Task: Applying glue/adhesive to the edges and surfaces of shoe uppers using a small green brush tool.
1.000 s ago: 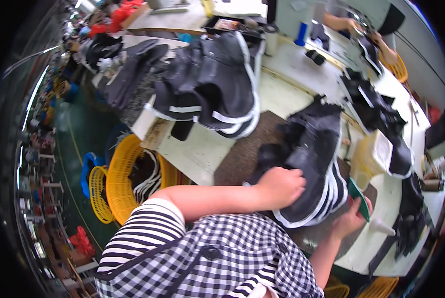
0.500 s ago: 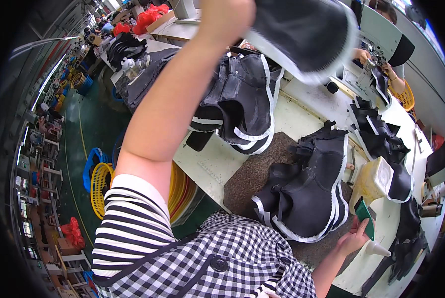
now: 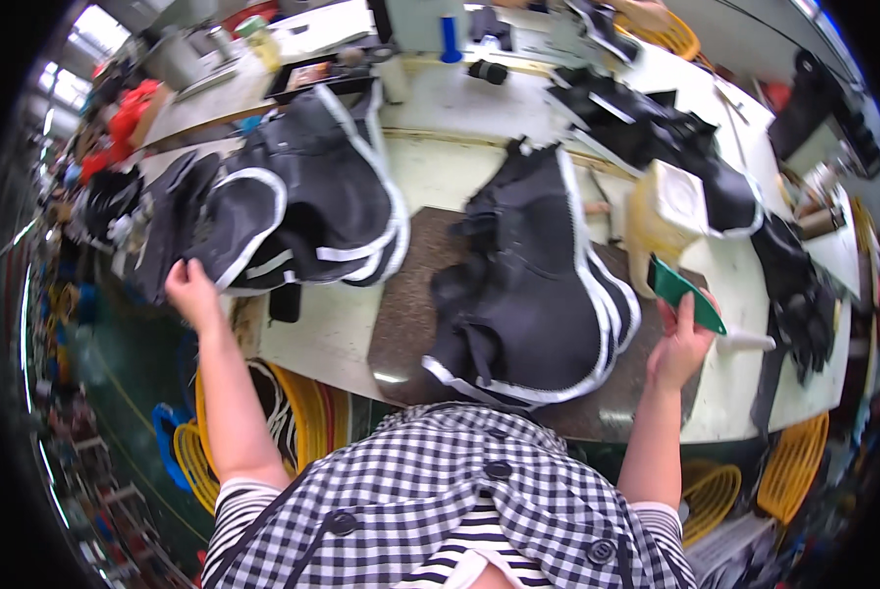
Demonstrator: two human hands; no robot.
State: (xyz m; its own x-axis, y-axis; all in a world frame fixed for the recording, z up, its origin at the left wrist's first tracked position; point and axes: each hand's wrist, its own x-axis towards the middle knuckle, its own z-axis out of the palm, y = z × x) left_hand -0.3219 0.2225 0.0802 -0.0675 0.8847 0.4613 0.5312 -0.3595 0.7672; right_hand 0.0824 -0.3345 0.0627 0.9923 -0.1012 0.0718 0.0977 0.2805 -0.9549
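My left hand (image 3: 194,293) is at the left pile, its fingers pinching the lower edge of a black shoe upper (image 3: 243,221) with white edging. That piece lies against several similar black uppers (image 3: 332,187) on the table's left. In my right hand (image 3: 682,342) is a flat green scraper (image 3: 688,294), held between thumb and fingers at the right. Between my hands, a small stack of black uppers (image 3: 533,275) with white stitched edges rests on a dark speckled board (image 3: 405,294). Close to the scraper stands a yellowish square plastic container (image 3: 664,211).
Beside my right hand lies a white nozzle-like cone (image 3: 747,341). More black pieces (image 3: 646,123) spread along the right of the white table (image 3: 440,182). A dark phone-like slab (image 3: 285,302) is near the left pile. Yellow baskets (image 3: 312,402) stand below the table edge. Another person's hand (image 3: 646,14) is at the far side.
My left hand has come down from high in front, bringing a black upper to the left pile. The view has shifted; my right hand still holds the green scraper.
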